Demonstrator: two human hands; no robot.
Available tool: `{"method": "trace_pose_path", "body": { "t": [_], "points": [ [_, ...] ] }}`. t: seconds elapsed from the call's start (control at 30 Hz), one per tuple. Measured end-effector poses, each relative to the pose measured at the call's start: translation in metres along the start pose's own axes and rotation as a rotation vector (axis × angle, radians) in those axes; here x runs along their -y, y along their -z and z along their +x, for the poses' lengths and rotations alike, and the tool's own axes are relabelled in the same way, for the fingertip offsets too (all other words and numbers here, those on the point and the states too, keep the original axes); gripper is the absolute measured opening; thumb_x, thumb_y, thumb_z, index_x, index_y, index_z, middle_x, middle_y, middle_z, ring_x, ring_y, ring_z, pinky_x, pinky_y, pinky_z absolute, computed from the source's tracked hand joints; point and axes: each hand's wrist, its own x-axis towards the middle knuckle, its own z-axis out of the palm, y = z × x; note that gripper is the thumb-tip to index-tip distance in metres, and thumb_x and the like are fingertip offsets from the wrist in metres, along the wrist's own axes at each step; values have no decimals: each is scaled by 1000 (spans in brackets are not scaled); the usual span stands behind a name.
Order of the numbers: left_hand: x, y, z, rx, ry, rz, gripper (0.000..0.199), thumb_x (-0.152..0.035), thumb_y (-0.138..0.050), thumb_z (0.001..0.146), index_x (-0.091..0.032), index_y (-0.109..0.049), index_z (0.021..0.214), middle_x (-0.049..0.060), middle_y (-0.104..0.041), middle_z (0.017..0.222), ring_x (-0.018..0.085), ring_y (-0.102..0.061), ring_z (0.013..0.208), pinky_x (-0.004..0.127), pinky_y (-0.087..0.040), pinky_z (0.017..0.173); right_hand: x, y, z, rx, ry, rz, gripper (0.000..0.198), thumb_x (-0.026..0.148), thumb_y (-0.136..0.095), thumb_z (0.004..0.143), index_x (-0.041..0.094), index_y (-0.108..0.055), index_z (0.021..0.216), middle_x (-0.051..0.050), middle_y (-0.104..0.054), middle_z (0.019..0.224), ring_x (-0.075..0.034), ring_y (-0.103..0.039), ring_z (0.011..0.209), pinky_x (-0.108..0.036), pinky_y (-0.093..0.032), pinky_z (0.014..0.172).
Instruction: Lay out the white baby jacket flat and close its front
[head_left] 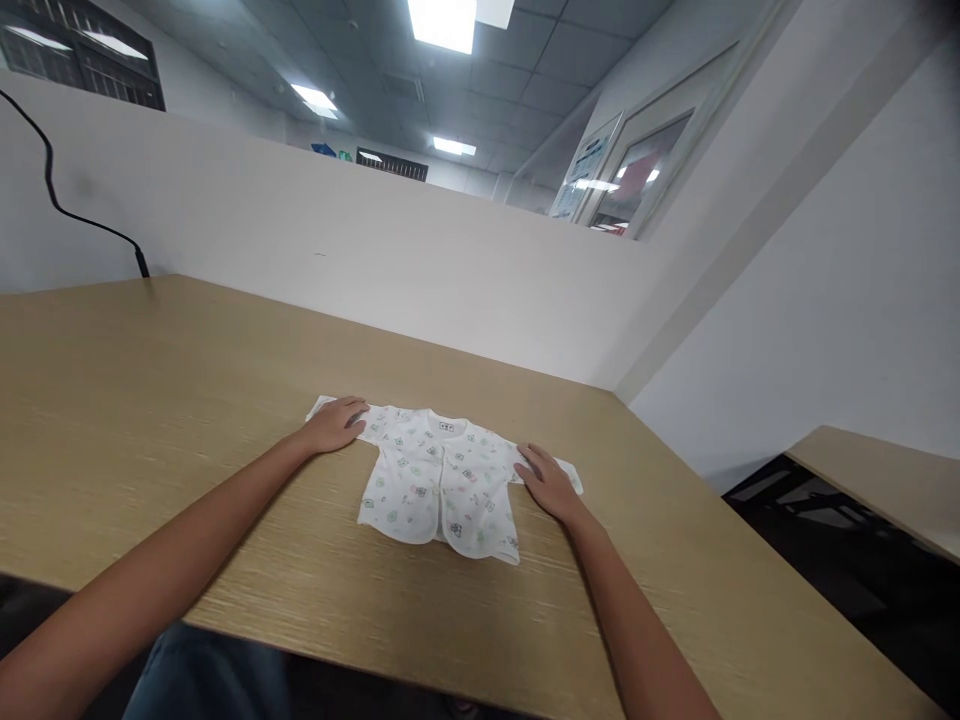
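Note:
A small white baby shirt (409, 470) with a printed pattern lies spread on the wooden table, its neckline away from me and its sleeves stretched out to both sides. Down the middle runs its front opening, slightly parted toward the hem. My left hand (335, 425) rests on the left sleeve, fingers laid out over the cloth. On the right sleeve lies my right hand (549, 482), its fingers extended and a little apart. Each cuff shows beyond the hand, while part of each sleeve is hidden beneath it.
The light wooden table (225, 370) reaches back to a low white partition (420, 260). A black cable (97, 225) hangs down at the far left. To the right stand a white wall (810, 300) and another wooden surface (885, 480) with a dark space under it.

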Motion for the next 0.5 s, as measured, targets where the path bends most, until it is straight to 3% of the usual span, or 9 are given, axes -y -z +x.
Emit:
{"method": "trace_pose_path", "body": {
  "t": [0.5],
  "points": [
    [-2, 2, 1, -9, 9, -30, 50, -45, -42, 93, -18, -64, 130, 13, -59, 145, 30, -54, 134, 47, -39, 116, -4, -2, 2, -5, 3, 2, 60, 52, -43, 98, 19, -54, 146, -11, -42, 158, -26, -36, 148, -44, -25, 125]
  ]
}}
